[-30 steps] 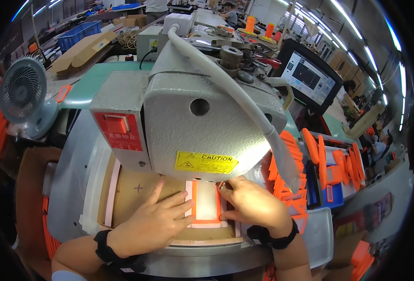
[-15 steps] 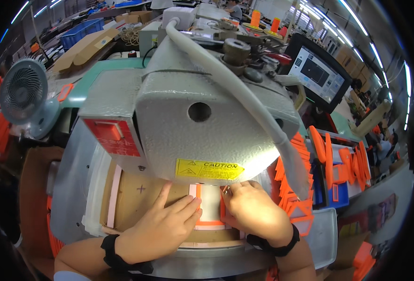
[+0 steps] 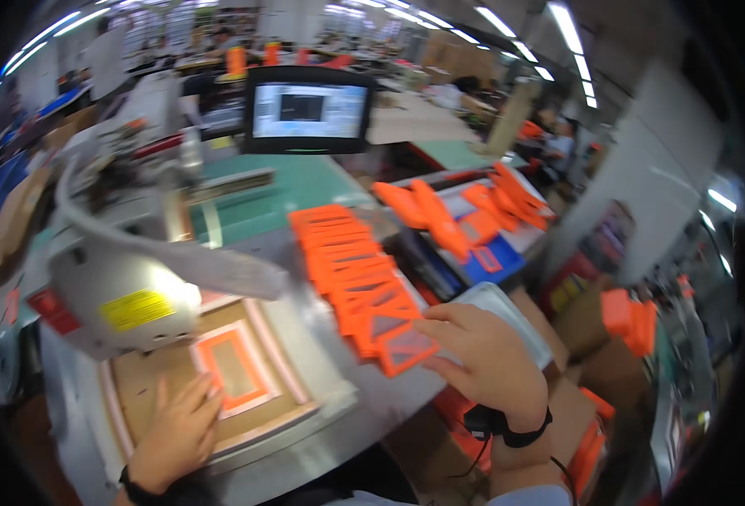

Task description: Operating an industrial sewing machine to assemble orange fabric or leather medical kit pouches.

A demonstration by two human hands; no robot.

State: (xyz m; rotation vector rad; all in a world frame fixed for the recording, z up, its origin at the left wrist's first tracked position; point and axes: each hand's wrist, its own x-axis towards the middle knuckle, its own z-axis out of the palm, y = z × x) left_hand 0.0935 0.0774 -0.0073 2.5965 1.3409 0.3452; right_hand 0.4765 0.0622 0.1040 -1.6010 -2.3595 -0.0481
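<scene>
My left hand (image 3: 177,432) lies on the brown board (image 3: 153,367) under the grey machine head, fingers stretched out, fingertips by the left edge of an orange rectangular frame (image 3: 260,393). A pale pinkish border surrounds that frame, and brown shows through its middle. My right hand (image 3: 499,358) is out to the right, at the near end of a fanned row of orange frames (image 3: 339,274). Its thumb and fingers are apart on either side of the corner of the nearest orange frame (image 3: 396,368). Blur hides whether they touch it.
The machine head (image 3: 94,291), with a yellow label and thick grey hose (image 3: 161,240), overhangs the board. A monitor (image 3: 309,110) stands behind. Orange pieces (image 3: 440,223) and a blue tray (image 3: 499,260) lie beyond the row. A clear plastic tray (image 3: 507,308) and cardboard boxes are at right.
The view has swung right. My right hand has left the orange frame on the board and moved to the fanned row. My left hand stays on the board, shifted off the frame's side.
</scene>
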